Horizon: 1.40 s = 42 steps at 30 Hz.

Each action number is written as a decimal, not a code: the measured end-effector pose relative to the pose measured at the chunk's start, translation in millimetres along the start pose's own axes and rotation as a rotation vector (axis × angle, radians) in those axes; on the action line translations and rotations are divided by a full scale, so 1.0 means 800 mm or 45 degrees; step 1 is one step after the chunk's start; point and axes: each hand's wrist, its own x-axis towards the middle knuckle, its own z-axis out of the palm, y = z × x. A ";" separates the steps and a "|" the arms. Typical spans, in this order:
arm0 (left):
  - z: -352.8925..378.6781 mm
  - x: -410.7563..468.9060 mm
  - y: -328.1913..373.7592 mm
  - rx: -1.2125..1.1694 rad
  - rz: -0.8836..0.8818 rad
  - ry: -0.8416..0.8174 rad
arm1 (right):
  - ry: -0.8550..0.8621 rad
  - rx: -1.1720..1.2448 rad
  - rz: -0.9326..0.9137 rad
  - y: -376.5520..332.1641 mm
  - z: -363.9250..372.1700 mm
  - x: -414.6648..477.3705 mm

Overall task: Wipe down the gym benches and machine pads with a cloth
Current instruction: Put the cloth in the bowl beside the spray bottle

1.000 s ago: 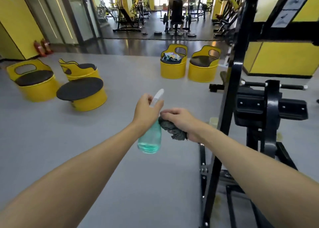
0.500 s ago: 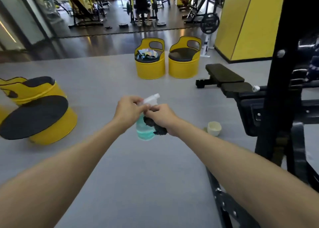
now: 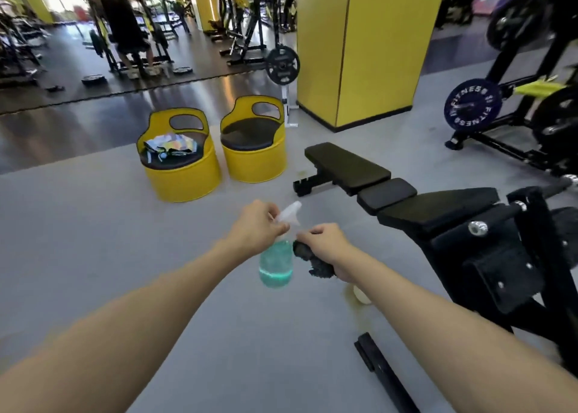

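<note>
My left hand [image 3: 255,226] grips the white trigger head of a spray bottle [image 3: 276,264] filled with turquoise liquid, held out in front of me above the grey floor. Right beside it, my right hand [image 3: 327,245] holds a crumpled dark cloth [image 3: 314,261], which nearly touches the bottle. A black padded bench [image 3: 387,190] with three pad sections lies flat to the right, just beyond my right hand. Its near end joins a black machine frame [image 3: 506,256].
Two yellow barrel seats [image 3: 255,162] stand ahead; the left one [image 3: 181,181] holds folded items. A yellow pillar [image 3: 369,46] rises behind the bench. A small cream cup [image 3: 362,295] sits on the floor under my right forearm. Weight plates and racks stand far right.
The view has swung right, bringing the whole bench and the pillar into sight. My hands keep the bottle and cloth together, the right hand now slightly apart from the bottle's nozzle.
</note>
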 end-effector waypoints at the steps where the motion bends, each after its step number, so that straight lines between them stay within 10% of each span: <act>1: 0.007 0.045 -0.004 0.015 0.016 -0.035 | 0.060 0.018 0.042 -0.004 -0.006 0.033; 11: 0.120 0.425 -0.022 0.130 0.086 -0.424 | 0.434 0.134 0.243 -0.005 -0.104 0.340; 21: 0.432 0.660 -0.147 0.083 0.205 -0.772 | 0.846 0.074 0.394 0.194 -0.160 0.608; 33: 0.827 0.749 -0.364 0.057 0.465 -0.730 | 1.069 0.283 0.408 0.539 -0.154 0.796; 42: 0.934 0.759 -0.432 0.006 0.349 -0.782 | 0.982 0.238 0.284 0.622 -0.156 0.816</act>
